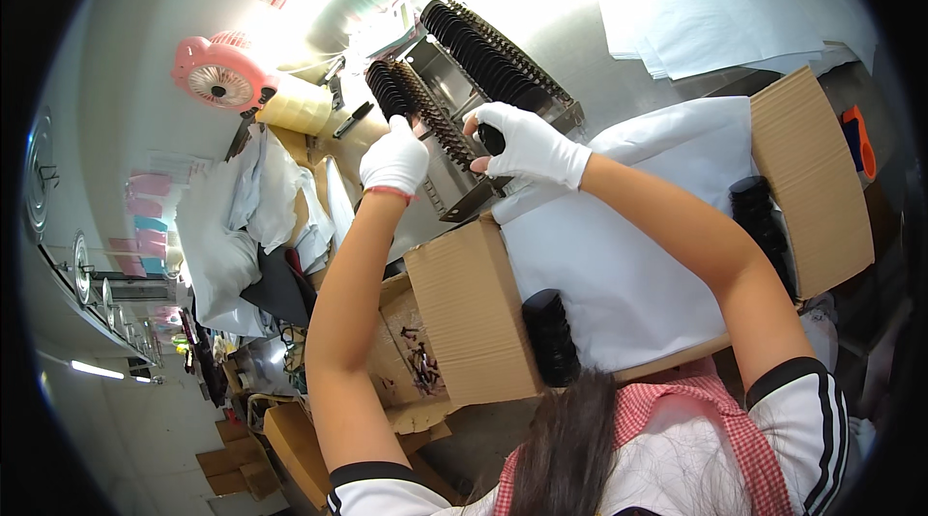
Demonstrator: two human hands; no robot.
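Both my hands wear white gloves with some fingertips bare. My right hand (532, 147) curls around a small, round black disc (491, 139), over the near part of a metal rack (461, 202). My left hand (394, 160) is at the rack's left row of black discs (387, 86), its fingers bent in at the row's near end. What those fingers pinch, if anything, is hidden. A longer row of black discs (483, 47) stands upright on the rack's right side, beside a coiled, spring-like strip (517, 52).
In front of me is a cardboard box (474, 313) lined with white paper (619, 255), with stacks of black discs (551, 337) at its edges. Left are a pink fan (217, 81), a yellow tape roll (295, 107) and a marker (353, 120). White sheets (715, 9) lie far right.
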